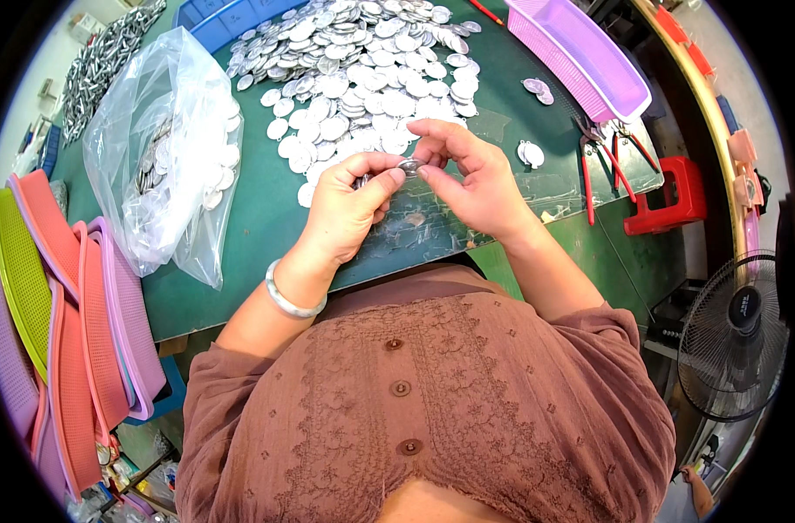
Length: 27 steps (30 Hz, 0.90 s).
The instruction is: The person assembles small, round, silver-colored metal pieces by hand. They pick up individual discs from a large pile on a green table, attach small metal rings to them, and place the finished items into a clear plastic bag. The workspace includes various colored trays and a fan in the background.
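Between the fingertips of both hands is a small silver metal disc (409, 165), held up over the near edge of the green table. My left hand (355, 196) pinches it from the left; more silver pieces show partly under its curled fingers. My right hand (474, 181) grips the disc's other side with thumb and a bent finger, the index finger raised. Just beyond the hands spreads a big heap of flat silver discs (354, 78), several with a small loop at the rim. A clear plastic bag (166, 148) with more discs inside lies to the left.
Pliers with red handles (589, 174) and a purple basket (580, 52) lie at the right. A blue bin (232, 22) and a pile of metal parts (105, 65) stand at the back. Stacked coloured baskets (66, 305) fill the left; a red stool (672, 199) and fan (737, 336) stand right.
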### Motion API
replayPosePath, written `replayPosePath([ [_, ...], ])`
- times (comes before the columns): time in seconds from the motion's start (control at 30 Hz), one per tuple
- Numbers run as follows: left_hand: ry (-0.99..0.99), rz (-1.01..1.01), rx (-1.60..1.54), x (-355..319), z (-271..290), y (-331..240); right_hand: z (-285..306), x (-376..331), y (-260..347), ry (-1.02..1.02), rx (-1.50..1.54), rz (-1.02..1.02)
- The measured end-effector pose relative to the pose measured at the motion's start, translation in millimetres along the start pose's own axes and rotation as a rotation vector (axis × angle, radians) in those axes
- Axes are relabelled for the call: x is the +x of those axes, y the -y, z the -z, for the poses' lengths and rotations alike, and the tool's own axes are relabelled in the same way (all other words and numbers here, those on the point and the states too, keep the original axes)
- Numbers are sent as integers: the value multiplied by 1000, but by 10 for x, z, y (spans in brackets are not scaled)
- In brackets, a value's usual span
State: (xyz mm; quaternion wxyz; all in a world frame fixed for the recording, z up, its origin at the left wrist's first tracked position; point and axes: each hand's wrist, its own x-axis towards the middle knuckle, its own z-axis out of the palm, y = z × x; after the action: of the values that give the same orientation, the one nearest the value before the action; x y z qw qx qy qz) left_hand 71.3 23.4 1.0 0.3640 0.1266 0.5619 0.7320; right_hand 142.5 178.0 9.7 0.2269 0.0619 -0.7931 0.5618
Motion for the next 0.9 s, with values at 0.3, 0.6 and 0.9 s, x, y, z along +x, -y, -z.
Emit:
replayPosePath([
  [0.3, 33, 53, -207, 34, 45, -2, 0, -25, -58, -18, 12, -55],
  [0.6, 57, 48, -252, 56, 79, 22, 25, -21, 49, -1, -32, -162],
  [0.9, 75, 36, -227, 22, 41, -33, -10, -3, 37, -28, -242, 148],
])
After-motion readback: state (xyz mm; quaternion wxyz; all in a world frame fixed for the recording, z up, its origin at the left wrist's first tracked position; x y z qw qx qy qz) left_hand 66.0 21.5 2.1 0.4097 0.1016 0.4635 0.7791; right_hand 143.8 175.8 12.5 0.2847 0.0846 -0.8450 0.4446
